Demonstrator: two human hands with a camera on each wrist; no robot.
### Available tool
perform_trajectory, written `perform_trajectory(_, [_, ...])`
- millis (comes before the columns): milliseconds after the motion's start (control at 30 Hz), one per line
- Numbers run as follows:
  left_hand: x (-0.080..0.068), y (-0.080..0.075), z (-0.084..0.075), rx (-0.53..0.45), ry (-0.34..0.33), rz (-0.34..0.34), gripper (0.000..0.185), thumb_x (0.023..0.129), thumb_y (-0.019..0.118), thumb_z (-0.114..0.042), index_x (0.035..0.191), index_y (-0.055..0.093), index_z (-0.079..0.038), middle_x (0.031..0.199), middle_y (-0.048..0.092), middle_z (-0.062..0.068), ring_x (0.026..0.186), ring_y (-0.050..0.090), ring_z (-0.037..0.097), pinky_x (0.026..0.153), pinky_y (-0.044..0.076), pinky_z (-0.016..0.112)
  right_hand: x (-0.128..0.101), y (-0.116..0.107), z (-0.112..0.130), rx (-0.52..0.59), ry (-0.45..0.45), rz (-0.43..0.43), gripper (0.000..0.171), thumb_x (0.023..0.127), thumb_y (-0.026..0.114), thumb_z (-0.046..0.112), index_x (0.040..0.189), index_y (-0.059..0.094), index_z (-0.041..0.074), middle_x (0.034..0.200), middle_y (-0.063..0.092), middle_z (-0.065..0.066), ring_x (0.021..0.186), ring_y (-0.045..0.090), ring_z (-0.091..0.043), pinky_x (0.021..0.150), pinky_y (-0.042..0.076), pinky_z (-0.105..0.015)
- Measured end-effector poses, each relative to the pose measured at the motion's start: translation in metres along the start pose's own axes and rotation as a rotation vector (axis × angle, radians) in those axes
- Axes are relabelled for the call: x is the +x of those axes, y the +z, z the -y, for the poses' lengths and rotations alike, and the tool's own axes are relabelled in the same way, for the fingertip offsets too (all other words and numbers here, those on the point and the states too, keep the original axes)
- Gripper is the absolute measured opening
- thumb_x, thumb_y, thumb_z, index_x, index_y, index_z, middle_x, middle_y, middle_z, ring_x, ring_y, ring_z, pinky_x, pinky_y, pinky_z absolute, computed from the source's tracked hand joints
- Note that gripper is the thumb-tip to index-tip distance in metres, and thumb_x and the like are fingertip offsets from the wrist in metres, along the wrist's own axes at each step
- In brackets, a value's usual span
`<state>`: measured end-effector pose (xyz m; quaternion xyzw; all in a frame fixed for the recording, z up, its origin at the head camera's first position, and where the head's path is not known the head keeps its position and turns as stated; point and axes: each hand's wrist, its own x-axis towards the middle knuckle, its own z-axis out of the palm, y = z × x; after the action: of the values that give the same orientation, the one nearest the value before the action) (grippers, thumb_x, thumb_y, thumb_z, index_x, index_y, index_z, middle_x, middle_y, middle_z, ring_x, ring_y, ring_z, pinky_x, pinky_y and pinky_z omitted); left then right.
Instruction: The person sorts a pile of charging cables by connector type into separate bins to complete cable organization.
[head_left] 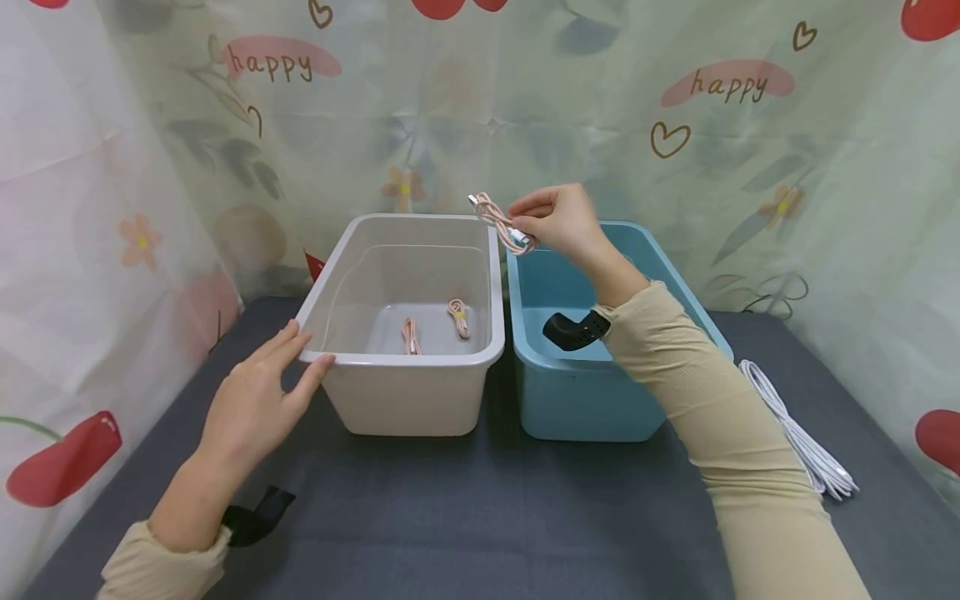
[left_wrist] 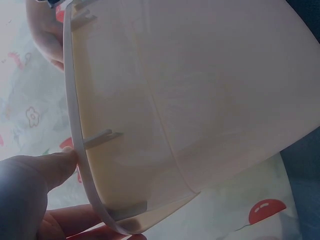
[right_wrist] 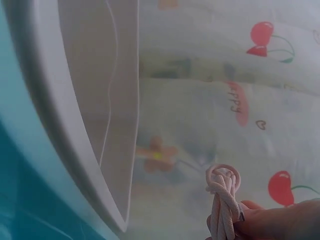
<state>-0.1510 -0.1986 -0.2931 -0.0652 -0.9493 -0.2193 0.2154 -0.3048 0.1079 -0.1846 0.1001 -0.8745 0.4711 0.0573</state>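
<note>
My right hand (head_left: 562, 218) pinches a bundled pink braided charging cable (head_left: 495, 218), held over the neighbouring rims of the two bins. White connectors show on the bundle in the head view; its looped end (right_wrist: 223, 182) shows in the right wrist view. My left hand (head_left: 258, 400) rests at the near left corner of the off-white bin (head_left: 408, 360), fingers on the left rim and thumb on the front rim. Inside that bin lie two small pink cable bundles, one in the middle (head_left: 410, 336) and one farther right (head_left: 458, 318).
A blue bin (head_left: 592, 400) stands to the right of the off-white one, its inside partly covered by my right arm. A long bundle of white cable (head_left: 798, 433) lies on the dark tablecloth (head_left: 420, 517) beyond it. Printed curtains (head_left: 487, 142) hang behind and at both sides.
</note>
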Motion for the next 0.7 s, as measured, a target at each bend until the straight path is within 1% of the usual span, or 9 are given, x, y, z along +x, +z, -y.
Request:
perform_trajectory(267, [0.001, 0.000, 0.001, -0.001, -0.004, 0.014, 0.058, 0.093, 0.055, -0.040, 0.133, 0.050, 0.001, 0.142, 0.041, 0.024, 0.122, 0.045, 0.050, 0.092, 0.039, 0.064, 0.014, 0.022, 0.005, -0.002, 0.034, 0.016, 0.025, 0.088, 0.064, 0.012, 0.111, 0.068, 0.003, 0.109, 0.070, -0.015, 0.065, 0.059, -0.004, 0.060, 0.051, -0.019])
perform_trajectory(333, [0.001, 0.000, 0.000, -0.002, -0.004, 0.015, 0.057, 0.093, 0.055, -0.040, 0.133, 0.050, 0.001, 0.142, 0.041, 0.024, 0.122, 0.045, 0.050, 0.092, 0.039, 0.064, 0.017, 0.028, 0.006, 0.002, 0.040, 0.022, 0.024, 0.088, 0.064, 0.012, 0.110, 0.069, 0.004, 0.109, 0.070, -0.015, 0.067, 0.059, -0.005, 0.063, 0.052, -0.022])
perform_trajectory(433, [0.001, -0.001, 0.000, -0.001, -0.006, 0.017, 0.057, 0.093, 0.055, -0.040, 0.133, 0.050, 0.001, 0.142, 0.041, 0.024, 0.123, 0.044, 0.049, 0.093, 0.039, 0.064, 0.020, 0.036, 0.007, 0.014, 0.051, 0.029, 0.023, 0.088, 0.063, 0.012, 0.109, 0.069, 0.005, 0.108, 0.070, -0.014, 0.070, 0.059, -0.006, 0.066, 0.053, -0.023])
perform_trajectory(533, [0.001, -0.001, 0.000, 0.000, -0.007, 0.018, 0.057, 0.093, 0.055, -0.039, 0.133, 0.050, 0.001, 0.142, 0.041, 0.025, 0.123, 0.044, 0.050, 0.093, 0.039, 0.064, 0.024, 0.043, 0.008, 0.025, 0.065, 0.027, 0.022, 0.088, 0.064, 0.011, 0.108, 0.070, 0.004, 0.106, 0.070, -0.015, 0.070, 0.059, -0.006, 0.067, 0.052, -0.023])
perform_trajectory(600, [0.002, -0.001, 0.001, 0.001, -0.005, 0.019, 0.057, 0.092, 0.056, -0.039, 0.133, 0.050, 0.001, 0.142, 0.041, 0.025, 0.123, 0.044, 0.050, 0.092, 0.039, 0.065, 0.026, 0.048, 0.008, 0.038, 0.079, 0.029, 0.022, 0.088, 0.063, 0.011, 0.108, 0.070, 0.004, 0.106, 0.070, -0.015, 0.070, 0.059, -0.007, 0.064, 0.051, -0.020])
perform_trajectory(700, [0.002, -0.001, 0.001, 0.004, -0.008, 0.024, 0.057, 0.092, 0.056, -0.038, 0.133, 0.049, 0.001, 0.142, 0.040, 0.025, 0.123, 0.043, 0.050, 0.092, 0.039, 0.065, 0.029, 0.055, 0.009, 0.066, 0.096, 0.030, 0.021, 0.088, 0.064, 0.010, 0.107, 0.070, 0.004, 0.106, 0.070, -0.015, 0.075, 0.062, -0.011, 0.063, 0.050, -0.018])
